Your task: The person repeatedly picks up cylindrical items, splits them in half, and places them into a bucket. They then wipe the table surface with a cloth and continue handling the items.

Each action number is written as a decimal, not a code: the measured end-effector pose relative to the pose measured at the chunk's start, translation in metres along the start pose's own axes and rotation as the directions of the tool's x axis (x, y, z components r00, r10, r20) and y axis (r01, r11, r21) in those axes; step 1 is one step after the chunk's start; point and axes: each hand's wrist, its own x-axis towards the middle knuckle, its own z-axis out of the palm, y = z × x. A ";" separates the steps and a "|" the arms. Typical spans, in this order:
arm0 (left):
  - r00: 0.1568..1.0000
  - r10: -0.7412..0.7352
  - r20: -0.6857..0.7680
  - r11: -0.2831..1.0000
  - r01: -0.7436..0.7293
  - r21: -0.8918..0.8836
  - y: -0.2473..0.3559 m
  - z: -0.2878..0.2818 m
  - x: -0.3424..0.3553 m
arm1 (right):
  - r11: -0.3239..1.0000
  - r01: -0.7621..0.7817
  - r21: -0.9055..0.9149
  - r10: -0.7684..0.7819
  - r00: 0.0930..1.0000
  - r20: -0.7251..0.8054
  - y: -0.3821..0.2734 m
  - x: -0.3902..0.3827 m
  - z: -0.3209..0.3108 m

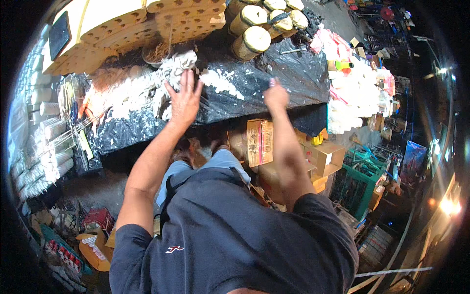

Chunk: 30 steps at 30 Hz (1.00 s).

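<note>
My left hand (pixel 186 98) has its fingers spread over the edge of a crumpled white mass (pixel 179 63), which could be cloth or paper. The fingertips touch it. Both lie over a table covered in black plastic sheeting (pixel 220 109). White flakes (pixel 223 83) are scattered over the sheet between my hands. Farther right, my right hand (pixel 277 96) is closed above the sheet, its thumb side up. Whatever it may hold is too small or hidden to make out. A bowl (pixel 152 55) with brown strands in it stands just behind the white mass.
Yellowish blocks with rows of holes (pixel 152 29) are stacked at the back left. Several round canisters (pixel 251 42) stand at the back. White bundles (pixel 355 93) are piled on the right, and cardboard boxes (pixel 262 142) sit below the table's front edge. Thin rods (pixel 73 130) stick out at left.
</note>
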 end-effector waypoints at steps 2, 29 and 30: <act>1.000 0.010 0.024 0.999 -0.010 -0.037 -0.032 0.004 -0.014 | 0.997 0.066 0.032 -0.069 0.993 0.100 -0.070 -0.045 -0.005; 0.713 -0.003 -0.701 0.998 0.049 0.046 -0.227 -0.303 -0.105 | 0.924 0.252 0.288 -0.263 0.965 -0.001 -0.168 -0.079 -0.047; 0.713 -0.018 -0.701 0.998 0.051 0.027 -0.222 -0.306 -0.109 | 0.961 0.166 0.223 -0.173 0.985 0.013 -0.163 -0.081 -0.046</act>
